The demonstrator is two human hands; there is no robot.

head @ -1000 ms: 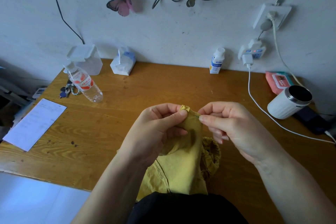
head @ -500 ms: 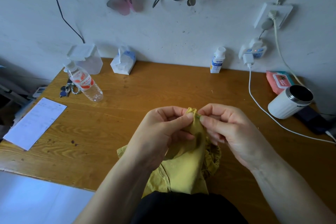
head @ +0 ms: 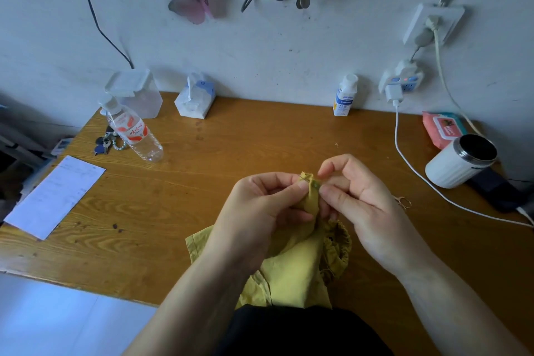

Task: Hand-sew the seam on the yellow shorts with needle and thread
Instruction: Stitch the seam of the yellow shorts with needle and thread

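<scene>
Yellow shorts (head: 294, 269): a fold of the seam area is bunched up and lifted between my two hands. The rest of the fabric trails down toward me, off the counter (head: 231, 153) edge, with the gathered waistband under my right wrist. My left hand (head: 260, 211) grips the fold, thumb across the top and fingers curled behind. My right hand (head: 355, 202) pinches the top edge of the same fold with thumb and forefinger, the other fingers loosely curled. There's a thin glint at the fold tip by my left thumb, probably the needle, but it's too small to confirm. No thread is readable.

Progress, as a judgement: I'm mid-stitch, somewhere in the seam run. The finished stitches are hidden inside the bunch, so I can't tell how much is closed. Left to do are more stitches, the knot and the trim.

Small scissors (head: 403, 202) lie just beyond my right hand. A white cup (head: 459, 162) and a charger cable (head: 419, 176) are farther right. A water bottle (head: 133, 133) and a paper sheet (head: 55, 196) are well off to the left of my left hand.
</scene>
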